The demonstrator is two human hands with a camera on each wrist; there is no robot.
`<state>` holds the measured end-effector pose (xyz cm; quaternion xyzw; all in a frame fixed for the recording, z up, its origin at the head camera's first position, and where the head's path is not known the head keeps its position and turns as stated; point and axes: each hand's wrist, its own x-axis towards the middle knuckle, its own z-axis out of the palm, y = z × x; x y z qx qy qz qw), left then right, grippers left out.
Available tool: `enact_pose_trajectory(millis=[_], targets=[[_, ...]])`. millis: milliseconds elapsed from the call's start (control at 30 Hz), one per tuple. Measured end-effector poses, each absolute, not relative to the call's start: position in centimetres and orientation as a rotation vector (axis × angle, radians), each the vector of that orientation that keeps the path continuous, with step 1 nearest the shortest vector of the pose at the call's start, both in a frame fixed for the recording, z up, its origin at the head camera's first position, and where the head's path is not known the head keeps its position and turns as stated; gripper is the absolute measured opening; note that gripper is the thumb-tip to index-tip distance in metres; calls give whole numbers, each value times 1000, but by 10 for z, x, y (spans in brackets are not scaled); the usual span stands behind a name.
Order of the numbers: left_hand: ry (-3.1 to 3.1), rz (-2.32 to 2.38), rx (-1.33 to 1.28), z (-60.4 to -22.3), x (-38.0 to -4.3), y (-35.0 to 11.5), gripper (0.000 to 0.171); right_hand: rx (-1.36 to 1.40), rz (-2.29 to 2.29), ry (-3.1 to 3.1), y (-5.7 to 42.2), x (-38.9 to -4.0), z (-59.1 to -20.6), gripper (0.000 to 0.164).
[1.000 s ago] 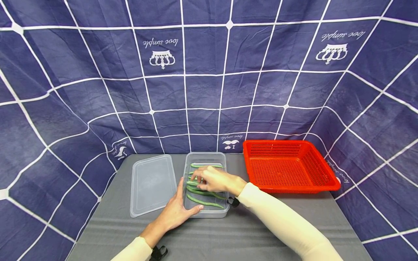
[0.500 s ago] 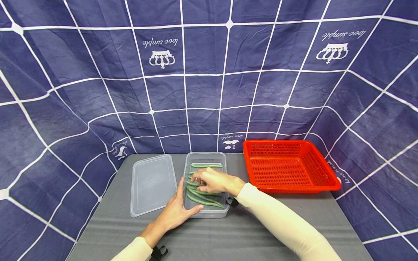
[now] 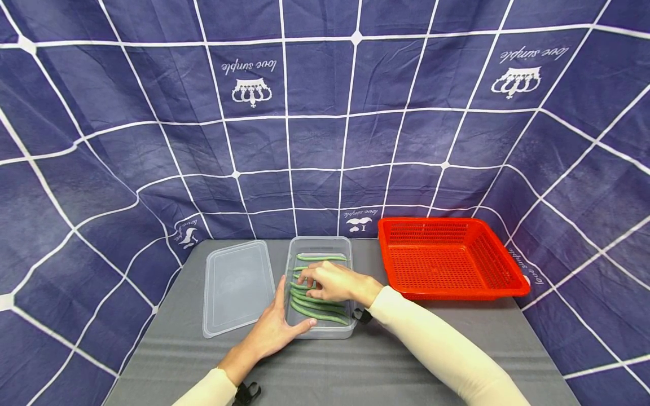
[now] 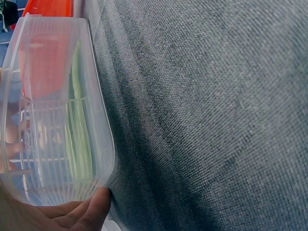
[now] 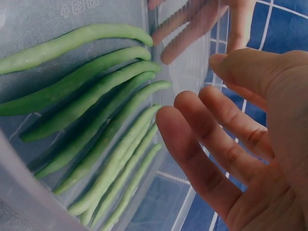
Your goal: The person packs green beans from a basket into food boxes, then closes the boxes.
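Note:
A clear plastic food container (image 3: 330, 334) stands on the grey cloth, with several green beans (image 3: 325, 317) lying crosswise inside. My left hand (image 3: 274, 327) rests against its left wall and near-left corner, fingers fairly straight and thumb spread along the near side. Over the container's middle is my right hand (image 3: 330, 281), which hides part of the beans from the head camera. In the right wrist view this hand (image 5: 269, 187) has bent, separated fingers with nothing between them. Its fingertips are near the ends of the beans (image 5: 91, 98); contact cannot be told.
A translucent lid (image 3: 238, 287) lies flat to the left of the container. To the right stands a red slotted plastic basket (image 3: 426, 270). A blue checked cloth (image 3: 320, 141) hangs behind and at both sides of the grey-covered table (image 3: 325, 372).
The beans at the near end have shifted from spread and crossing to nearly parallel, side by side. My right hand has moved only slightly, and the left stays put.

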<state>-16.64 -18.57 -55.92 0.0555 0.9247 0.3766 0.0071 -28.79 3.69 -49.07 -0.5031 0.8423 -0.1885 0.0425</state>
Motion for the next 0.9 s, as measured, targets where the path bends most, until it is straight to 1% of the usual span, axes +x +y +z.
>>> enact_pose_trajectory(millis=[567, 900], targets=[[2848, 1202, 148, -557, -166, -185, 144, -1556, -593, 2662, 46, -277, -493, 27], [2847, 1204, 126, -557, -166, -185, 145, -1517, -664, 2679, 46, -263, -491, 27]])
